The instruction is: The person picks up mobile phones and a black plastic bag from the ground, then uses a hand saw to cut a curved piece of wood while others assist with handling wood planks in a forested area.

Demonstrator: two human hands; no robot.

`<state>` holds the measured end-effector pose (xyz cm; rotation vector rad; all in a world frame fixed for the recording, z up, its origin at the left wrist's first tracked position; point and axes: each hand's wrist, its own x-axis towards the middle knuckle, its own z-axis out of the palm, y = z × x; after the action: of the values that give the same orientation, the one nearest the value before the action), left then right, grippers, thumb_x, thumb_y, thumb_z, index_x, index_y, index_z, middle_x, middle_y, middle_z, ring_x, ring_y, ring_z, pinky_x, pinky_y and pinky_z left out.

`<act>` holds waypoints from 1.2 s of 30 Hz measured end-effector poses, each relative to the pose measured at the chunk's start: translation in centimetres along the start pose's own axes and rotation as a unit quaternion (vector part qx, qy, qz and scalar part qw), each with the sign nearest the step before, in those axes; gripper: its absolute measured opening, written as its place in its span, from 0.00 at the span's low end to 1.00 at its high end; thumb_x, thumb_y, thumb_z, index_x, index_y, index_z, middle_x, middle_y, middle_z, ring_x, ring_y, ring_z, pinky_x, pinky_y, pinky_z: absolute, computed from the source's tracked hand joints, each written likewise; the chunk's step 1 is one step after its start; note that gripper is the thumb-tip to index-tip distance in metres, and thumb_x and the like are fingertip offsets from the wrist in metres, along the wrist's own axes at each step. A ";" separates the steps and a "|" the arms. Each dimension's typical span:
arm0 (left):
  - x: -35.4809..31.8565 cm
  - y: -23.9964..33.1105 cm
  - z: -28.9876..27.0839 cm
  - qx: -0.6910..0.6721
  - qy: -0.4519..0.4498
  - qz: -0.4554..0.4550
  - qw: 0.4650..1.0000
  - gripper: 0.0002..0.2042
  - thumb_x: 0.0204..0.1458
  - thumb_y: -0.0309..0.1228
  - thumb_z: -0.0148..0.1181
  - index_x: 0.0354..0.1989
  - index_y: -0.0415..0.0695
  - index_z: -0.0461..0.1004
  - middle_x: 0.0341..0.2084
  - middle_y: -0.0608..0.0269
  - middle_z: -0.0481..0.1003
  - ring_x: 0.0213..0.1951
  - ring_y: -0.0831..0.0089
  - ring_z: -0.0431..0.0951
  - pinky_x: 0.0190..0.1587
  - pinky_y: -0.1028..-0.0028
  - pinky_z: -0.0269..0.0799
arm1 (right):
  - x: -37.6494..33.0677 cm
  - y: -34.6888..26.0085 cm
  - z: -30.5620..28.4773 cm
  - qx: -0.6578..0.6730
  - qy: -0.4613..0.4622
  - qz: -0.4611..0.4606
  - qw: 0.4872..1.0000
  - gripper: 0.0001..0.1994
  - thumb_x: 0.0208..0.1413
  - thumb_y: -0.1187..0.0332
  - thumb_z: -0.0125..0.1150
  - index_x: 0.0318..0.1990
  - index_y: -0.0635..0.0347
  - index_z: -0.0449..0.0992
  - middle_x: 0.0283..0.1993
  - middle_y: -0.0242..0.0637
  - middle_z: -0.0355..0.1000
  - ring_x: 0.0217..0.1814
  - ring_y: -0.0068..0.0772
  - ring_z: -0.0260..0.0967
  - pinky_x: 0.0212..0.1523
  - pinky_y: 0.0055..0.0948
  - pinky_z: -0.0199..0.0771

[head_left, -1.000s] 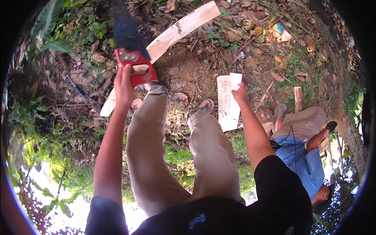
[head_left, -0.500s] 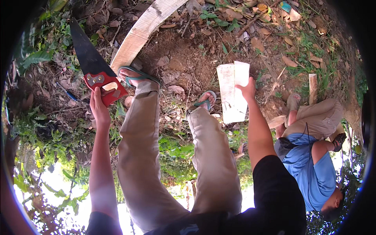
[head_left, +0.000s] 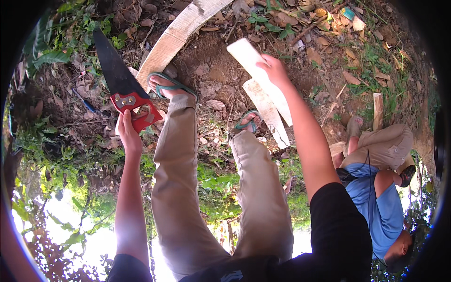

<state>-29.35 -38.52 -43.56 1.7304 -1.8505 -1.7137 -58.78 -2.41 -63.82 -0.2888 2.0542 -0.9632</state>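
Note:
My left hand [head_left: 126,130] grips the red handle of a hand saw [head_left: 115,75], its dark blade pointing up and left over leaf litter. My right hand [head_left: 275,69] holds a pale flat wooden board [head_left: 249,52] tilted above the bare dirt. A second pale board [head_left: 268,113] lies just below it, apart from the hand. My legs in tan trousers run between the arms. My left foot in a green sandal [head_left: 169,85] rests at the end of a long pale plank [head_left: 176,35].
A person in a blue shirt [head_left: 380,202] and tan shorts crouches at the right. A short wood offcut [head_left: 378,105] stands near them. A blue pen-like object [head_left: 85,101] lies left of the saw. Dry leaves, dirt and green plants surround everything.
My left hand has carried the saw leftward and down beside my left foot. My right hand has lifted one board up and left, away from the other board on the ground.

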 end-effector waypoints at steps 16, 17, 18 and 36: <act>-0.6 -2.6 -0.7 0.014 0.015 -0.032 0.999 0.15 0.69 0.41 0.47 0.44 0.40 0.73 0.37 0.66 0.75 0.39 0.79 0.74 0.46 0.76 0.70 | -4.1 -5.8 15.5 -0.431 -0.203 -0.267 0.838 0.32 0.56 0.75 0.58 0.69 0.37 0.61 0.58 0.36 0.68 0.64 0.37 0.63 0.69 0.45 0.56; -0.7 -2.9 -0.9 0.014 0.017 -0.039 0.999 0.16 0.69 0.41 0.47 0.44 0.40 0.73 0.37 0.66 0.75 0.39 0.80 0.74 0.47 0.76 0.70 | -4.7 -5.8 15.0 -0.444 -0.201 -0.263 0.832 0.36 0.57 0.75 0.57 0.72 0.35 0.57 0.59 0.37 0.68 0.64 0.37 0.63 0.70 0.46 0.55; -0.8 -2.7 -0.8 0.006 0.019 -0.045 0.999 0.16 0.69 0.41 0.47 0.44 0.40 0.73 0.36 0.66 0.75 0.39 0.80 0.74 0.47 0.75 0.70 | -4.9 -5.4 14.1 -0.478 -0.174 -0.283 0.813 0.38 0.57 0.76 0.55 0.74 0.34 0.52 0.58 0.38 0.67 0.63 0.39 0.63 0.70 0.46 0.54; 0.1 -1.5 -1.0 0.035 0.012 0.005 0.999 0.15 0.70 0.37 0.44 0.47 0.37 0.71 0.35 0.64 0.74 0.35 0.77 0.78 0.43 0.75 0.75 | 1.9 -5.2 7.5 -0.587 -0.337 -0.355 0.645 0.36 0.61 0.76 0.51 0.71 0.18 0.57 0.54 0.30 0.67 0.61 0.30 0.63 0.65 0.40 0.61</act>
<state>-27.75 -38.78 -44.37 1.7549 -1.9288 -1.6351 -54.94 -10.86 -63.94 -1.9171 1.4878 0.3229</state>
